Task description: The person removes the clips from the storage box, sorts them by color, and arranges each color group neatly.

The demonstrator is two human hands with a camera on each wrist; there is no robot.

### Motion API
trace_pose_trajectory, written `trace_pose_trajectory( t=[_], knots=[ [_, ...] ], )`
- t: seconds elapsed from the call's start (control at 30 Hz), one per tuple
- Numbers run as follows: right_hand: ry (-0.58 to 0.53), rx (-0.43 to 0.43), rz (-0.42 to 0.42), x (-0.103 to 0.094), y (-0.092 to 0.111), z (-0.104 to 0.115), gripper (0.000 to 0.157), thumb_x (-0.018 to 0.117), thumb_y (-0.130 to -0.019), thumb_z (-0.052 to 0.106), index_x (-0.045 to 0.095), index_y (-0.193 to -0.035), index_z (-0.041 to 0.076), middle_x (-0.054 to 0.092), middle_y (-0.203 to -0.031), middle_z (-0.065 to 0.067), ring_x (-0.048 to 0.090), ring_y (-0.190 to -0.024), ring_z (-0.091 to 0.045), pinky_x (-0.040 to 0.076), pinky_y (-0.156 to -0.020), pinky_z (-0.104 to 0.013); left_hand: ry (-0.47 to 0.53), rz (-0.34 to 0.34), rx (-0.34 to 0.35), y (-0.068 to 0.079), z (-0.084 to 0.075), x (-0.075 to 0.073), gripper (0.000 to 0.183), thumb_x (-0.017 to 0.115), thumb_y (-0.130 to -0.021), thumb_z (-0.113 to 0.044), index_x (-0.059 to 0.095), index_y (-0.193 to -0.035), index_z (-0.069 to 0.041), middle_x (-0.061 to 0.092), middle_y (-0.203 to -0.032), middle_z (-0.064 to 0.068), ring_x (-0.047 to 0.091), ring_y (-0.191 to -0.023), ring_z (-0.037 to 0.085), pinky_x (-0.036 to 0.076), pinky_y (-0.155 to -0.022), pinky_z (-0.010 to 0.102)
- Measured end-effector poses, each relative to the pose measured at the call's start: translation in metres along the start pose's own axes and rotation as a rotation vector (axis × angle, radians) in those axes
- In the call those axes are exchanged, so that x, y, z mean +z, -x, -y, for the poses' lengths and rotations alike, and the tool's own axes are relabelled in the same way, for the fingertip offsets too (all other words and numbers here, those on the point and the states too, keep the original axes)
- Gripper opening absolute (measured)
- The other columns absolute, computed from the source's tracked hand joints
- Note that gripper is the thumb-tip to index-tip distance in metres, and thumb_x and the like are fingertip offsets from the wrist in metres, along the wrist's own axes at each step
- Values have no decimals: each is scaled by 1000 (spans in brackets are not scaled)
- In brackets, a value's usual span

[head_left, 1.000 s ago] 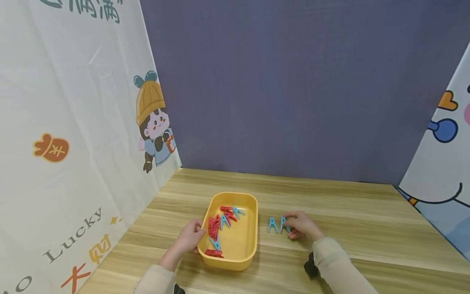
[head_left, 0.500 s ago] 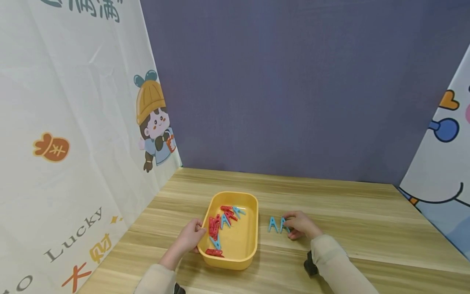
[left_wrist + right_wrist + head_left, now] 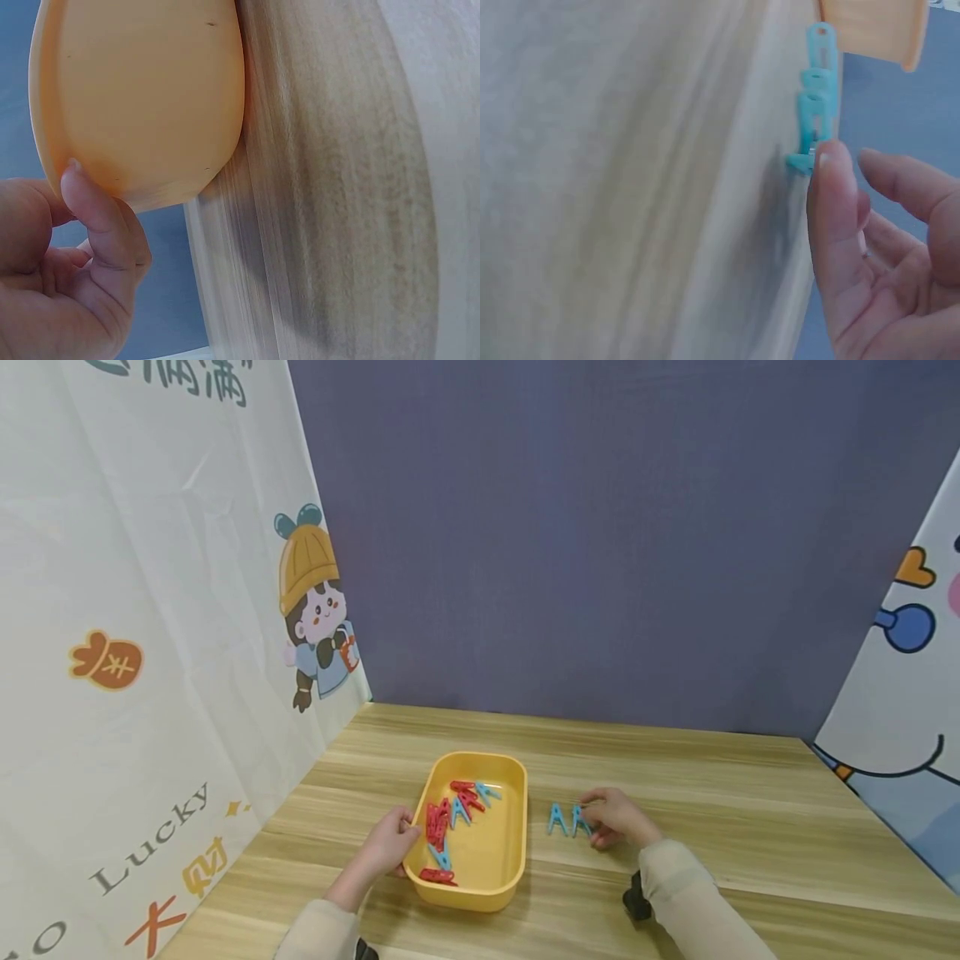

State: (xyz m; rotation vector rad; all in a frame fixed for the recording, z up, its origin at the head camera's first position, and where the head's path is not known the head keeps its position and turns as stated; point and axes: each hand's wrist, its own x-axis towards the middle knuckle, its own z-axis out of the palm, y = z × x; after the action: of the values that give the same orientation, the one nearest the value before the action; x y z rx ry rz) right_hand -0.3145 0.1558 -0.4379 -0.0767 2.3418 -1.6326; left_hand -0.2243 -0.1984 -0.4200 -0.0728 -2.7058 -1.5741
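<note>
My left hand (image 3: 392, 842) pinches the left rim of a yellow plastic bin (image 3: 517, 852), thumb on the outer wall in the left wrist view. Red clothespins (image 3: 437, 827) and blue ones (image 3: 459, 812) lie inside, mostly along its left side. Right of the bin, two blue clothespins rest side by side on the table. The left clothespin (image 3: 557, 819) is untouched; the right clothespin (image 3: 577, 821) is partly covered by my right hand (image 3: 617, 818). In the right wrist view, a fingertip (image 3: 827, 161) overlaps the nearer clothespin (image 3: 814, 120), and thumb and finger stand apart.
The wooden table (image 3: 675, 777) runs back to a dark blue-grey panel (image 3: 570, 543). A white printed sheet (image 3: 187, 652) borders the left, another printed sheet (image 3: 892, 718) the right. A black wrist device (image 3: 637, 900) sits under the right sleeve.
My right hand shifts only slightly beside the right-hand blue clothespin, which stays about where it was. The left hand and the bin have not moved.
</note>
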Motion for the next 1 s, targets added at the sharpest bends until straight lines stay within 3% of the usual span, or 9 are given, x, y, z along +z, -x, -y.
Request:
trace_pose_trajectory(
  t=[0.13,0.27,0.5,1.0],
  knots=[
    [-22,-32,-13,-4,-2,3,43,54,-87,5,40,-125,-10,45,-57,-6,53,-45,-14,46,-40,-23,1,1,-5,0,0,0,9,49,-93,-5,46,-97,1,46,-73,7,50,-48,16,47,-38,26],
    [8,-67,-36,-6,-1,16,43,53,-88,5,40,-126,-9,49,-68,-12,54,-47,-14,46,-40,-23,-1,3,-8,0,0,0,9,49,-93,-5,46,-98,1,46,-74,8,50,-48,16,47,-38,26],
    [56,-157,-35,-9,4,44,42,52,-92,14,43,-128,-6,51,-91,-21,61,-64,-28,55,-54,-39,11,4,-8,-1,1,0,9,49,-93,-5,46,-98,2,46,-74,7,53,-50,18,48,-38,27],
    [54,-228,8,10,16,86,40,53,-93,17,46,-129,0,53,-89,-17,61,-70,-28,56,-55,-35,8,0,-18,-1,0,1,10,49,-92,-6,46,-98,2,48,-75,10,53,-49,17,48,-38,27]
  ],
)
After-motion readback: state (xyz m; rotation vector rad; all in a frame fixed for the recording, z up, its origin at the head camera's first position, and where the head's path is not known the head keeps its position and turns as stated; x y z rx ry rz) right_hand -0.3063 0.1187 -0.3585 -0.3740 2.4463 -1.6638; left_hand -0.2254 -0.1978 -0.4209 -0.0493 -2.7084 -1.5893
